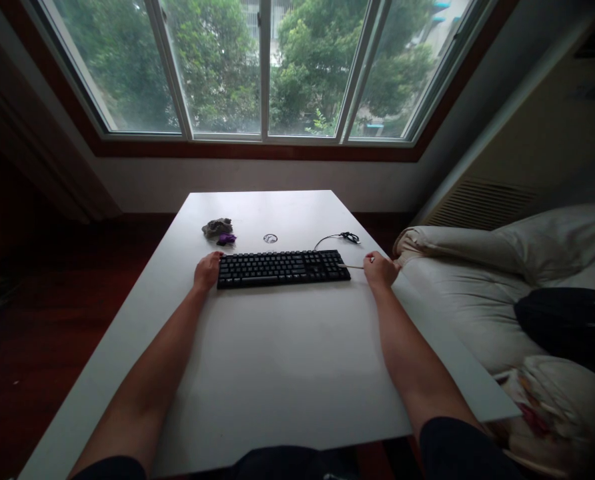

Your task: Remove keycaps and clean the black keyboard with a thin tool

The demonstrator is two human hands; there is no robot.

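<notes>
A black keyboard (282, 268) lies across the middle of a white table (277, 373). My left hand (207, 271) rests at the keyboard's left end, fingers curled against its edge. My right hand (380, 269) sits just off the keyboard's right end, pinched on a thin pale stick (351, 266) whose tip points at the keyboard's right edge. The keyboard's black cable (338, 237) loops behind it on the right.
A grey crumpled cloth (217, 227) with a small purple object (226, 238) lies behind the keyboard's left end. A small ring-shaped thing (270, 238) lies mid-table. A bed with pale bedding (502, 280) and a black item (567, 323) stands right. Windows are ahead.
</notes>
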